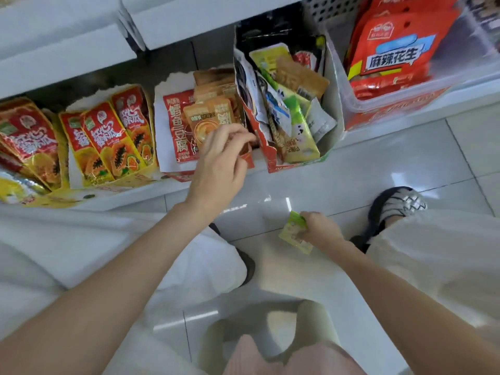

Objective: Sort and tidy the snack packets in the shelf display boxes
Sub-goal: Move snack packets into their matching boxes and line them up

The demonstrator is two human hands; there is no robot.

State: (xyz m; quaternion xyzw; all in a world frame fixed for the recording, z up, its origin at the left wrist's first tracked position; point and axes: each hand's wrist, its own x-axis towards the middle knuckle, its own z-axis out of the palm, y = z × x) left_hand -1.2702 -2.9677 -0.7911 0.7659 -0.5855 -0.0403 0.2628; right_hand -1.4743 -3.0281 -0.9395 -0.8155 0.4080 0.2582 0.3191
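Note:
My left hand (220, 161) reaches over the front of a white and red display box (165, 147) of orange-brown tofu packets (205, 117), fingers curled at the packets' lower edge; whether it pinches one is hidden. My right hand (319, 230) is low above the floor and grips a small green packet (295, 234). To the right stands a torn red box (270, 155) stuffed with mixed packets, several green ones (300, 131) among them.
Boxes of red and yellow papaya packets (108, 139) fill the shelf's left side. A clear bin with red peanut bags (389, 52) sits at the right. A white upper shelf (67, 50) overhangs. Glossy floor tiles, my knees and a sandalled foot (397, 209) lie below.

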